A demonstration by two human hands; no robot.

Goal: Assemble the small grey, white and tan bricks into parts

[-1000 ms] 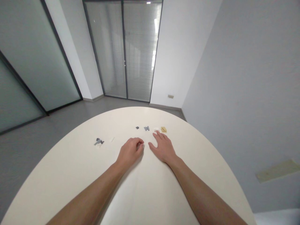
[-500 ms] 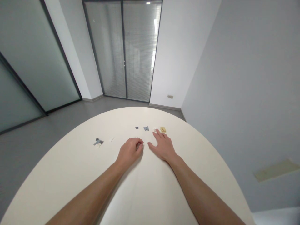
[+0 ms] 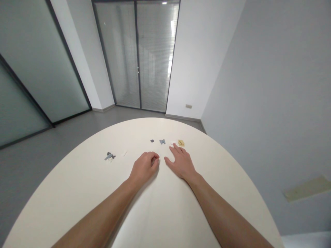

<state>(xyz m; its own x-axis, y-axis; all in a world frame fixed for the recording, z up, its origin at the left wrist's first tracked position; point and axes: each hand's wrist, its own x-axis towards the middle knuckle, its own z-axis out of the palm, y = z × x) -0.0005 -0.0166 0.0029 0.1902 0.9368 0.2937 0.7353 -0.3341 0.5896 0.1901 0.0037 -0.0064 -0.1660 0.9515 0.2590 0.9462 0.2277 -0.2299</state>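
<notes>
Just above the center of the frame's lower half, we have a small patch of white pieces (image 3: 173,142) lying flat on the round white table (image 3: 160,210), with a small yellow patch of pieces (image 3: 181,142) just to its right. Our right hand (image 3: 182,164) lies palm down below them, fingers spread and thumb out to the side; its fingertips reach the lower edge of the white patch, and we see nothing in its grasp. Our left hand (image 3: 145,166), left of it near the frame's middle, is curled, thumb and forefinger brought close together; whether a tiny piece sits between them, we cannot tell. Further left along the same row we find blue-gray pieces (image 3: 162,141), then a little dark gray cluster (image 3: 152,141). At center left lies a mixed gray pile (image 3: 110,156), with a thin white strip (image 3: 124,153) near its right side. Beyond the table, we face a glazed partition with blinds (image 3: 155,69) at top center, frosted glass panels (image 3: 38,62) at upper left and a gray wall (image 3: 279,89) filling the right.
</notes>
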